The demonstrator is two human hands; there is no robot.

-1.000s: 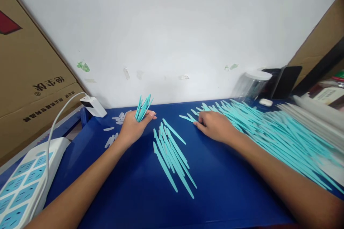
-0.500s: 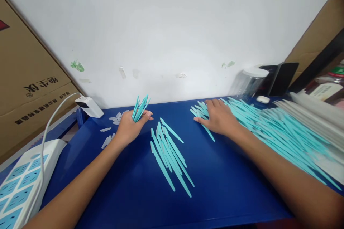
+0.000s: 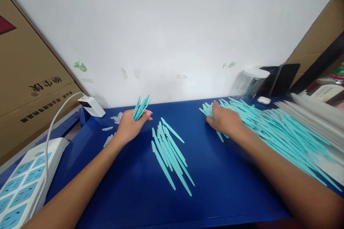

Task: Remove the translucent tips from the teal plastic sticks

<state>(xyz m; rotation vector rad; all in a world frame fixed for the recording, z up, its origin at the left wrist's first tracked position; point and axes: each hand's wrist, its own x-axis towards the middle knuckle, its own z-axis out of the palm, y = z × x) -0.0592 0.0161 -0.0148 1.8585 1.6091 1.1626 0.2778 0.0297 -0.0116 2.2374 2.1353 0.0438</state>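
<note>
Turquoise sticks (image 3: 141,108) fill closed left fingers (image 3: 146,116); right fingers (image 3: 215,108) cup others (image 3: 206,108), grip unclear; a lidded jar (image 3: 251,85) stands beyond.

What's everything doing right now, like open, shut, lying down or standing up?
Left hand: closed around held sticks.
Held sticks: pointing up.
Right hand: curled over teal sticks; grip unclear.
Middle sticks: lying, overlapping.
Big stick pile: lying, spread out.
Jar: upright, lid on.
White block: cable plugged in.
</note>
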